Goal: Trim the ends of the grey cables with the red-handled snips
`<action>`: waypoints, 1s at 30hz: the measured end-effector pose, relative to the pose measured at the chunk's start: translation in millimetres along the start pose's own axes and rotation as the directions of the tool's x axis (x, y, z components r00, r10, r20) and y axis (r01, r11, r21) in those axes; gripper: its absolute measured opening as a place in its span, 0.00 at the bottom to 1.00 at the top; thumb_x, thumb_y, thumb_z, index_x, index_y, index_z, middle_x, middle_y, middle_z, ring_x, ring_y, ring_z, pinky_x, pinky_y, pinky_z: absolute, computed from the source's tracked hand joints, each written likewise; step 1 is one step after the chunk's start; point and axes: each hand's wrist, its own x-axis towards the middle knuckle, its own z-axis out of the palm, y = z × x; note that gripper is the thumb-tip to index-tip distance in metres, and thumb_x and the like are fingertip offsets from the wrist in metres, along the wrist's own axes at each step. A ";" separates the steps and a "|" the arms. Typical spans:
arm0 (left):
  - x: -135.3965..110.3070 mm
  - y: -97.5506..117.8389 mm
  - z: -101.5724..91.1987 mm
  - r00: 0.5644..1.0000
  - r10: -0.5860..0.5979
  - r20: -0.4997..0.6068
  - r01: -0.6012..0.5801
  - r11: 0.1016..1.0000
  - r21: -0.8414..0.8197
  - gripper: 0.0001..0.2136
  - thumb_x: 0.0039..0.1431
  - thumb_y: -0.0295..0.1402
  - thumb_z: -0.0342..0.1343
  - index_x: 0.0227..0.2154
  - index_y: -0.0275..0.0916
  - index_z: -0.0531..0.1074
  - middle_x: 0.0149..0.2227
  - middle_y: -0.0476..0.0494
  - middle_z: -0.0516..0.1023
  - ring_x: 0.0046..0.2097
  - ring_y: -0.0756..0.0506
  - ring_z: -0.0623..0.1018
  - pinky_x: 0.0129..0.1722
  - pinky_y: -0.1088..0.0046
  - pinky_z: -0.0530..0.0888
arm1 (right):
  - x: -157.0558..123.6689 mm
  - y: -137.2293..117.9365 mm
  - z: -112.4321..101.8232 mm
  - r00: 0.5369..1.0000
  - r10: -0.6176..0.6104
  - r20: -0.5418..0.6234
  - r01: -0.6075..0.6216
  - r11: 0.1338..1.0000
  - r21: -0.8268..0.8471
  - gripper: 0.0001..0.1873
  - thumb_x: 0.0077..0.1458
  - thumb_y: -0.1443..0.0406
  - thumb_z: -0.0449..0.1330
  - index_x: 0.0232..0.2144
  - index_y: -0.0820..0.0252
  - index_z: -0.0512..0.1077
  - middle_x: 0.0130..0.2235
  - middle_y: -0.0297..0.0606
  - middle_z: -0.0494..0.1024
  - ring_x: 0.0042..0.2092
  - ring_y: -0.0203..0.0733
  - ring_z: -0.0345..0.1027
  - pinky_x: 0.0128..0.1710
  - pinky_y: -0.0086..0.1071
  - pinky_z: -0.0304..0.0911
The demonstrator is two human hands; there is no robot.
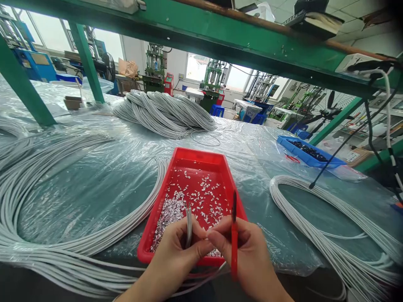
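My left hand (179,247) is closed around a few grey cables (189,224), their ends standing up past the fingers. In my right hand (244,247) is a slim red-handled tool (234,247) with a dark, narrow tip pointing up; its exact kind does not show clearly. Thumbs and fingertips of both hands meet in a pinch, and whatever is between them is too small to make out. Both hands are over the near end of a red tray (181,153). Small silvery scraps (171,214) are scattered in it, heaped toward the left side.
Coiled grey cables (19,184) spread over the left of the plastic-covered table, with more cable loops (292,205) at right. A big cable pile (166,113) lies behind the tray. A blue tray (310,151) holds black parts. A green shelf beam (204,29) crosses above.
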 end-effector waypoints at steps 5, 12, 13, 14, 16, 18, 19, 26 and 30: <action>-1.0 0.2 -7.0 0.962 -0.127 0.243 0.137 0.990 -0.024 0.14 0.53 0.41 0.60 0.24 0.34 0.70 0.18 0.49 0.66 0.19 0.53 0.63 0.18 0.79 0.55 | -2.3 -7.5 -9.2 0.913 -0.371 0.171 0.409 0.832 -0.375 0.10 0.48 0.68 0.58 0.19 0.69 0.70 0.18 0.37 0.66 0.21 0.31 0.58 0.22 0.25 0.52; -4.1 0.8 -4.3 0.969 -0.035 0.244 0.119 0.934 -0.337 0.11 0.45 0.32 0.67 0.22 0.37 0.69 0.21 0.50 0.66 0.20 0.53 0.64 0.18 0.81 0.60 | -1.0 6.5 4.4 0.870 0.154 0.468 -0.380 0.814 0.438 0.21 0.47 0.50 0.58 0.24 0.63 0.61 0.11 0.22 0.47 0.12 0.25 0.37 0.16 0.24 0.44; -5.0 1.1 -3.5 0.966 -0.033 0.258 0.123 0.932 -0.341 0.11 0.45 0.32 0.67 0.22 0.36 0.69 0.21 0.51 0.66 0.20 0.53 0.64 0.18 0.81 0.60 | -1.4 8.8 5.3 0.855 0.161 0.494 -0.396 0.817 0.420 0.21 0.49 0.49 0.54 0.25 0.63 0.60 0.11 0.21 0.44 0.11 0.25 0.34 0.15 0.26 0.45; -6.3 1.2 -3.0 0.967 -0.039 0.254 0.125 0.935 -0.333 0.11 0.45 0.32 0.67 0.21 0.36 0.69 0.21 0.51 0.65 0.20 0.53 0.64 0.17 0.81 0.59 | -1.9 9.8 5.0 0.852 0.168 0.496 -0.397 0.825 0.403 0.21 0.50 0.49 0.53 0.26 0.62 0.60 0.11 0.21 0.43 0.11 0.26 0.33 0.15 0.26 0.45; -9.0 0.3 -2.5 0.982 -0.045 0.181 0.093 0.960 -0.264 0.10 0.46 0.32 0.66 0.22 0.36 0.69 0.21 0.52 0.64 0.21 0.54 0.62 0.19 0.81 0.59 | -3.4 7.2 1.4 0.909 0.157 0.387 -0.307 0.879 0.365 0.19 0.49 0.52 0.56 0.24 0.63 0.62 0.12 0.24 0.48 0.14 0.26 0.39 0.17 0.25 0.45; -11.2 -0.9 -2.0 0.994 -0.043 0.098 0.060 0.983 -0.175 0.09 0.48 0.32 0.65 0.22 0.36 0.69 0.20 0.52 0.64 0.23 0.53 0.62 0.22 0.80 0.60 | -4.6 0.8 -3.0 0.978 0.088 0.188 -0.140 0.948 0.286 0.14 0.46 0.59 0.61 0.22 0.65 0.66 0.16 0.31 0.59 0.20 0.28 0.48 0.21 0.24 0.47; -11.8 -1.2 -1.5 0.997 -0.041 0.058 0.049 0.989 -0.137 0.09 0.48 0.32 0.65 0.23 0.37 0.69 0.21 0.51 0.66 0.24 0.52 0.63 0.24 0.79 0.61 | -4.8 -2.6 -4.4 0.994 0.041 0.102 -0.064 0.972 0.228 0.11 0.43 0.63 0.63 0.20 0.66 0.68 0.19 0.34 0.63 0.23 0.28 0.51 0.23 0.23 0.47; -4.3 5.7 4.3 0.997 -0.062 -0.040 0.056 0.987 -0.149 0.13 0.45 0.38 0.66 0.23 0.36 0.69 0.17 0.55 0.60 0.18 0.56 0.57 0.17 0.83 0.54 | 5.1 0.2 2.3 1.000 -0.003 0.031 0.001 0.997 0.078 0.18 0.53 0.54 0.53 0.22 0.62 0.58 0.16 0.28 0.52 0.18 0.29 0.42 0.18 0.25 0.43; -1.9 2.5 3.0 0.989 -0.148 0.027 0.149 0.940 -0.305 0.16 0.45 0.40 0.67 0.23 0.34 0.68 0.16 0.55 0.60 0.15 0.58 0.53 0.13 0.84 0.46 | 12.2 4.6 -1.1 0.989 -0.128 -0.072 0.123 0.990 -0.071 0.06 0.38 0.69 0.63 0.21 0.64 0.68 0.25 0.37 0.69 0.29 0.34 0.56 0.33 0.29 0.51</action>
